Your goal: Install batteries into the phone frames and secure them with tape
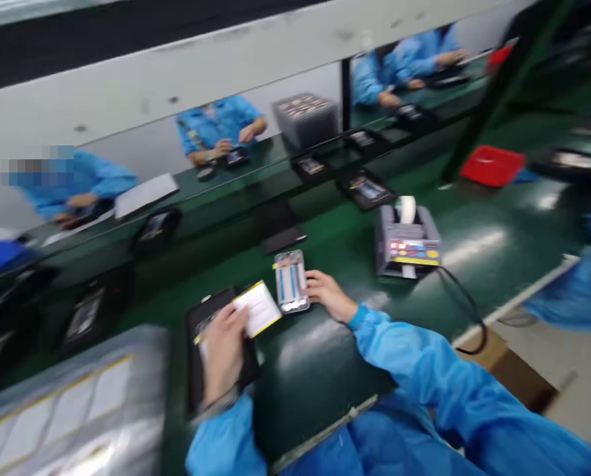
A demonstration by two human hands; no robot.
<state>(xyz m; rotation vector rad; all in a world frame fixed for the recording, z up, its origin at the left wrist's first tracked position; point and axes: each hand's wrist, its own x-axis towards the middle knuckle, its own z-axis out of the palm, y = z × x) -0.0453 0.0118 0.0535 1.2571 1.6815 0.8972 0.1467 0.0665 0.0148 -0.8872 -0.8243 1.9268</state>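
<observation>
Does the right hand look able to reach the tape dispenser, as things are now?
Probably yes: the right hand seems only to touch the opened phone, and just green tabletop shows between this hand and the tape dispenser.

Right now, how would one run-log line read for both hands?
left hand: holds white card with yellow edges | right hand: at right edge of phone-like device | nearby: grey dispenser, black tray
</observation>
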